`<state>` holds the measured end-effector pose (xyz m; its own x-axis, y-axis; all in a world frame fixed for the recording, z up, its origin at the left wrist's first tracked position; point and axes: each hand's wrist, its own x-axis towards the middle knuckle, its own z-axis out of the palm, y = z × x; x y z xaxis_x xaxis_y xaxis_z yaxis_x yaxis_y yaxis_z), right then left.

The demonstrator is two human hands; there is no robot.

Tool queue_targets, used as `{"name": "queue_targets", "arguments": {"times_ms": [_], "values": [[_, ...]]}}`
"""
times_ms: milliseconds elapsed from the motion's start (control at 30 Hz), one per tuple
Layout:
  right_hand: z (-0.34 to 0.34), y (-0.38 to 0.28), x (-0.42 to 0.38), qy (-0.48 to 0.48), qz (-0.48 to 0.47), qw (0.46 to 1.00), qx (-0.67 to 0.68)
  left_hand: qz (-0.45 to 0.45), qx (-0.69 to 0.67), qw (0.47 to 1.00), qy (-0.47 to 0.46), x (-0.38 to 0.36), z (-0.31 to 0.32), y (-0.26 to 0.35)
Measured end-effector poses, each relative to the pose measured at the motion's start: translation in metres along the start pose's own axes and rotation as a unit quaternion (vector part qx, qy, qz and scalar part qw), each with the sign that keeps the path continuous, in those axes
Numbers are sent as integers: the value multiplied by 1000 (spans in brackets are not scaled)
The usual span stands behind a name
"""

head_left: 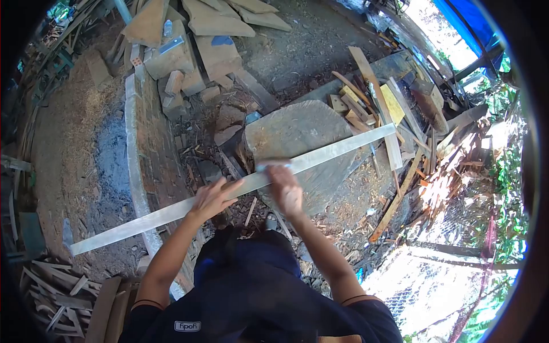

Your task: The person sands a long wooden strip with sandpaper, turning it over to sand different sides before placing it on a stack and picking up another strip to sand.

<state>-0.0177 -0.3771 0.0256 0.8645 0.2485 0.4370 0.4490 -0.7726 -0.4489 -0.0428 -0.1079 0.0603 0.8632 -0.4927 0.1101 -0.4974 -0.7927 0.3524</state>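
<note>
A long pale flat strip (337, 149) runs slantwise across the view, from lower left to upper right. It crosses the top of a wide wooden block (297, 128). My left hand (214, 197) lies on the strip left of the block, fingers spread and touching it. My right hand (285, 187) is blurred over the strip at the block's near left edge. Its fingers are closed on a small light-blue and brown piece, too smeared to identify, which rests against the strip.
Wood pieces and yellow-marked offcuts (389, 103) lie at the block's right. Cut slabs (214, 57) are stacked at the upper left beside a long pale-edged beam (132, 148). Scrap sticks (63, 300) fill the lower left. Wire mesh (434, 286) is at the lower right.
</note>
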Motion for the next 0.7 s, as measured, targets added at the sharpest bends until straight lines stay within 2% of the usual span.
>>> {"name": "queue_targets", "arguments": {"times_ms": [67, 133, 200, 267, 367, 433, 467, 500, 533, 600, 667, 700], "values": [[-13, -3, 1, -24, -37, 999, 20, -35, -4, 997, -73, 12, 3, 5], [-30, 30, 6, -8, -41, 999, 23, -44, -28, 996, -69, 0, 0, -1], [-34, 86, 10, 23, 70, 997, -31, -43, -51, 995, -71, -18, -6, -8], [-51, 116, 10, 109, 134, 980, -94, -37, -54, 997, -46, -35, -15, -14], [-39, 107, 8, 99, 153, 978, -98, -35, -30, 997, -56, -33, -15, -13], [-20, 66, 0, 88, 42, 994, -51, -46, -9, 997, -56, -18, -9, 1], [-24, 27, 5, -50, 108, 993, -19, -38, -4, 998, -59, -2, -4, 8], [-9, 15, -9, 7, 9, 1000, -16, -30, 2, 998, -62, 6, 0, 11], [-15, 2, -8, -20, -15, 1000, -7, -32, 0, 998, -60, 5, 4, 10], [-26, 20, 2, -44, -38, 998, -18, -23, -26, 998, -59, 1, 7, 3], [-48, 55, 16, -39, 53, 998, 0, -30, -29, 997, -68, -18, -2, -8], [-53, 81, 18, 2, 96, 995, -25, -41, -32, 996, -74, -29, -8, -14]]}}
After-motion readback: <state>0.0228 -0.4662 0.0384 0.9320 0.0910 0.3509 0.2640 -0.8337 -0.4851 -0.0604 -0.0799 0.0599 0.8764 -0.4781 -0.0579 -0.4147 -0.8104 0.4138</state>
